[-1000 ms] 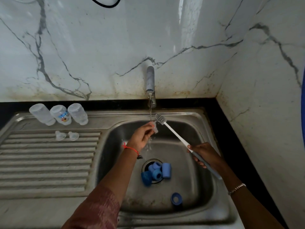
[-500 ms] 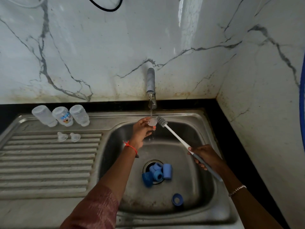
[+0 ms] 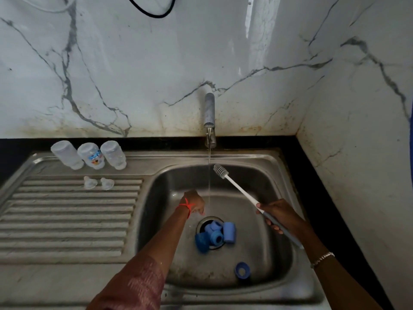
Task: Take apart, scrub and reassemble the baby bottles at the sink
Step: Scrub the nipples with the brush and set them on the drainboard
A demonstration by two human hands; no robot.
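On the far left, three clear bottles [image 3: 91,155] stand upside down on the back edge of the sink [image 3: 245,294]; just in front of them two little clear teats [image 3: 90,182] sit on the draining board [image 3: 67,220]. Next comes the left hand [image 3: 193,203]; a moment ago it was up under the tap [image 3: 209,113] holding a small clear piece in the water [image 3: 209,175]; now it has dropped low, just beside the stream and near the drain; only its back shows, so I cannot tell if the fingers hold anything. The water now falls on nothing. Under it, blue caps and rings [image 3: 214,236] lie in a pile on the drain; one blue ring [image 3: 242,269] lies apart, near the front wall. To the right the brush [image 3: 220,170] points up beside the stream; the right hand [image 3: 279,217] has its fingers curled tight round the handle. I think the rinse is over and the blue pieces come next; nothing is put back together yet.
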